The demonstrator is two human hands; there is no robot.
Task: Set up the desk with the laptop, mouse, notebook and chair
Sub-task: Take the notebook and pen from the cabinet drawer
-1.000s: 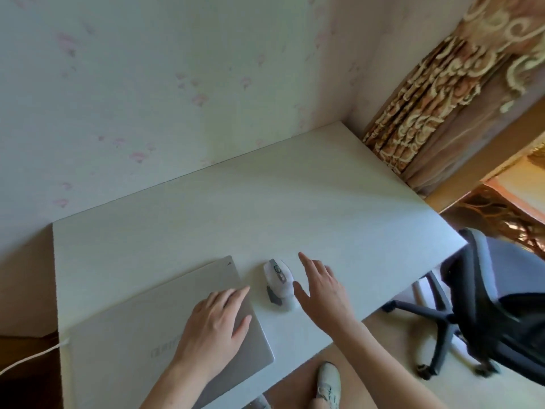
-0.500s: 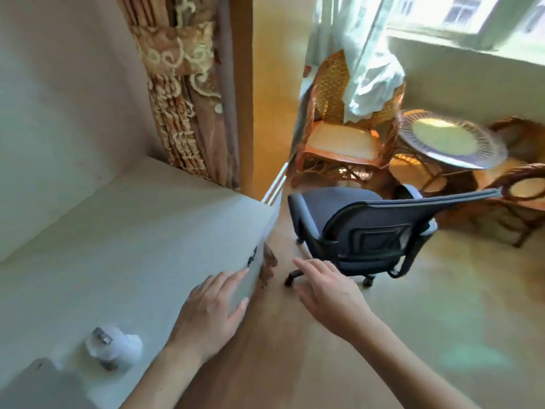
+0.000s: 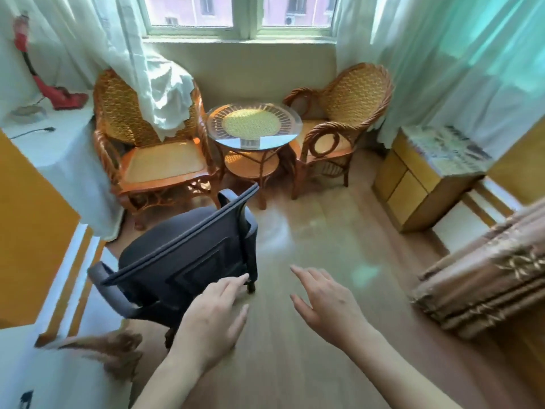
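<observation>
Since half a second ago your view has swung off the desk, so laptop and mouse are out of frame and the dark office chair (image 3: 182, 261) now sits lower left on the pale wood floor (image 3: 309, 246), its backrest toward you. Your left hand (image 3: 211, 317) is spread flat, holding nothing, fingertips at the backrest's lower right corner; contact unclear. Your right hand (image 3: 327, 302) is open wide over bare floor, well apart from the chair; beyond stand two woven wicker armchairs (image 3: 351, 113) flanking a round glass-topped table (image 3: 253, 125).
</observation>
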